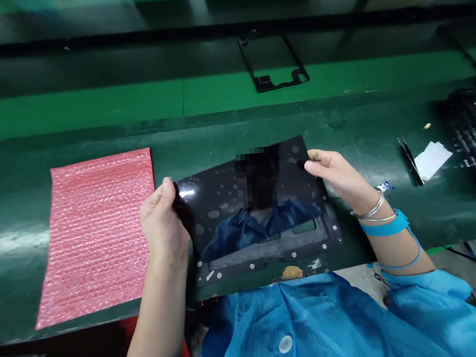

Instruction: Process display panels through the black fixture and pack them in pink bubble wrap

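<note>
A glossy black screen panel [219, 201] is held up by its two short sides, and it mirrors the wearer's blue clothing. My left hand [165, 219] grips its left edge, thumb on top. At the upper right corner, my right hand [333, 172] pinches the panel between thumb and fingers. Below the panel lies a dark fixture plate [274, 257] with several small round silver dots along its edge. The panel's near edge is above this plate; whether they touch I cannot tell. Left of my left hand is a pink bubble-wrap pouch [99, 237], flat on the green table.
A thin black frame [304, 78] lies on the raised green ledge at the back. Black tweezers [410, 161] and a white paper piece [432, 159] are on the right. Dark stacked parts [475, 134] stand at the far right. The table's front edge [89, 321] runs close to the body.
</note>
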`<action>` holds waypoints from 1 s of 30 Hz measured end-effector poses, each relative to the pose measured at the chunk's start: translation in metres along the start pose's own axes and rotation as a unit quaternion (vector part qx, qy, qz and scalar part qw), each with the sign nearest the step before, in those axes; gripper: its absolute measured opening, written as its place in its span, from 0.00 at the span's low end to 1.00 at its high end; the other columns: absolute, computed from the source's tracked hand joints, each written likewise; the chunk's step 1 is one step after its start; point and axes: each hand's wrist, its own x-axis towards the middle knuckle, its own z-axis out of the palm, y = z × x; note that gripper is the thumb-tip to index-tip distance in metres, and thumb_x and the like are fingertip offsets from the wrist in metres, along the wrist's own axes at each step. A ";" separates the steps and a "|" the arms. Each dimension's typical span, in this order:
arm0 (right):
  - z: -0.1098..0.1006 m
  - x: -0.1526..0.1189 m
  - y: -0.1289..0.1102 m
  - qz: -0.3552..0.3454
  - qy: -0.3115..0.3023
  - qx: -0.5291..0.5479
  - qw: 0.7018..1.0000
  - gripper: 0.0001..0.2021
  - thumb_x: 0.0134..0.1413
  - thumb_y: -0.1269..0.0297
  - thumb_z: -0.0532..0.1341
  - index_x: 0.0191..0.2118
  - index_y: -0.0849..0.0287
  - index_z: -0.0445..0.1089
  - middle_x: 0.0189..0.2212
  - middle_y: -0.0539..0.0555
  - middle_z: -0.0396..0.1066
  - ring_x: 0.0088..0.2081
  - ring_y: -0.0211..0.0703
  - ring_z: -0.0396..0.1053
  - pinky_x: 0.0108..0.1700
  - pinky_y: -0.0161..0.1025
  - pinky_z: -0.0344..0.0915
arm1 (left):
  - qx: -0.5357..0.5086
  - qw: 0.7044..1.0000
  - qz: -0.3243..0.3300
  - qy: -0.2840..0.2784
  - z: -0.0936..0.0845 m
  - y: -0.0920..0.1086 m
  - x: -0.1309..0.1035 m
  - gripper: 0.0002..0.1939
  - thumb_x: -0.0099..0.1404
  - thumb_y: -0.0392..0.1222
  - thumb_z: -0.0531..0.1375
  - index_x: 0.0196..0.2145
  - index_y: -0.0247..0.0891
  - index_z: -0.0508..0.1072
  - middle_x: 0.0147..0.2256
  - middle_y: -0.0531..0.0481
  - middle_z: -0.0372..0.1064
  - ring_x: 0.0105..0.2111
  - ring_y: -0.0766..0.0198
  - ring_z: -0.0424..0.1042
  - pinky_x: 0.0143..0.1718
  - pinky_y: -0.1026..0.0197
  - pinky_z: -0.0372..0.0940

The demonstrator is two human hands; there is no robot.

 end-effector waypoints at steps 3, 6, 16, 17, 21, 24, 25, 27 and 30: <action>-0.006 -0.001 0.001 0.059 -0.102 -0.013 0.993 0.25 0.40 0.40 0.74 0.33 0.55 0.69 0.20 0.44 0.57 0.23 0.35 0.53 0.22 0.34 0.51 | -0.012 0.999 0.018 0.033 -0.005 0.001 0.008 0.18 0.57 0.46 0.71 0.19 0.39 0.68 0.20 0.56 0.63 0.21 0.69 0.63 0.28 0.65 0.64; -0.009 -0.001 0.005 0.083 -0.103 -0.015 0.991 0.24 0.41 0.46 0.75 0.39 0.56 0.71 0.17 0.40 0.52 0.20 0.32 0.48 0.19 0.32 0.46 | 0.002 0.999 0.019 0.047 -0.008 0.001 0.008 0.22 0.59 0.48 0.70 0.17 0.39 0.64 0.18 0.57 0.59 0.19 0.69 0.60 0.26 0.64 0.62; 0.003 -0.002 0.016 0.042 -0.024 0.019 0.999 0.24 0.38 0.46 0.77 0.35 0.55 0.72 0.20 0.44 0.60 0.22 0.35 0.57 0.23 0.34 0.55 | -0.007 1.000 0.026 0.006 0.000 0.012 0.000 0.20 0.60 0.59 0.68 0.34 0.37 0.78 0.30 0.48 0.77 0.33 0.57 0.77 0.36 0.58 0.71; 0.005 -0.002 0.016 0.033 -0.015 0.031 0.999 0.24 0.37 0.45 0.77 0.34 0.55 0.72 0.21 0.45 0.62 0.24 0.36 0.59 0.24 0.35 0.57 | -0.010 1.000 0.028 -0.003 0.000 0.014 -0.002 0.20 0.62 0.59 0.67 0.36 0.37 0.79 0.33 0.46 0.78 0.36 0.55 0.78 0.38 0.57 0.72; 0.003 0.001 0.014 0.002 0.038 0.067 0.997 0.23 0.36 0.45 0.76 0.31 0.55 0.70 0.22 0.45 0.62 0.25 0.35 0.59 0.29 0.35 0.61 | -0.018 0.997 -0.001 -0.071 -0.002 0.021 -0.015 0.17 0.59 0.55 0.70 0.36 0.37 0.79 0.32 0.46 0.77 0.36 0.57 0.78 0.37 0.60 0.74; 0.000 0.003 0.013 0.010 0.074 0.080 0.994 0.23 0.35 0.47 0.76 0.31 0.55 0.70 0.20 0.43 0.60 0.23 0.34 0.57 0.27 0.34 0.58 | 0.010 0.989 -0.048 -0.137 -0.006 0.021 -0.027 0.17 0.52 0.48 0.74 0.36 0.35 0.81 0.33 0.47 0.78 0.29 0.63 0.76 0.28 0.64 0.73; 0.000 0.004 0.013 0.017 0.077 0.086 0.993 0.23 0.34 0.47 0.76 0.31 0.56 0.70 0.21 0.44 0.62 0.23 0.34 0.58 0.26 0.34 0.58 | 0.016 0.987 -0.061 -0.146 -0.006 0.019 -0.030 0.18 0.50 0.47 0.75 0.37 0.35 0.81 0.34 0.46 0.78 0.28 0.64 0.75 0.25 0.65 0.73; 0.001 0.003 0.013 0.029 0.077 0.100 0.992 0.24 0.32 0.47 0.77 0.32 0.56 0.71 0.22 0.45 0.66 0.24 0.34 0.62 0.26 0.33 0.60 | 0.015 0.988 -0.069 -0.140 -0.008 0.015 -0.033 0.19 0.48 0.45 0.76 0.36 0.34 0.81 0.35 0.46 0.78 0.27 0.65 0.74 0.22 0.66 0.72; 0.006 0.001 0.011 0.030 0.071 0.123 0.989 0.26 0.32 0.45 0.78 0.34 0.56 0.73 0.21 0.45 0.68 0.23 0.34 0.64 0.26 0.33 0.63 | 0.000 0.991 -0.070 -0.110 -0.012 0.008 -0.030 0.16 0.45 0.42 0.77 0.31 0.34 0.79 0.31 0.49 0.77 0.25 0.66 0.73 0.21 0.67 0.72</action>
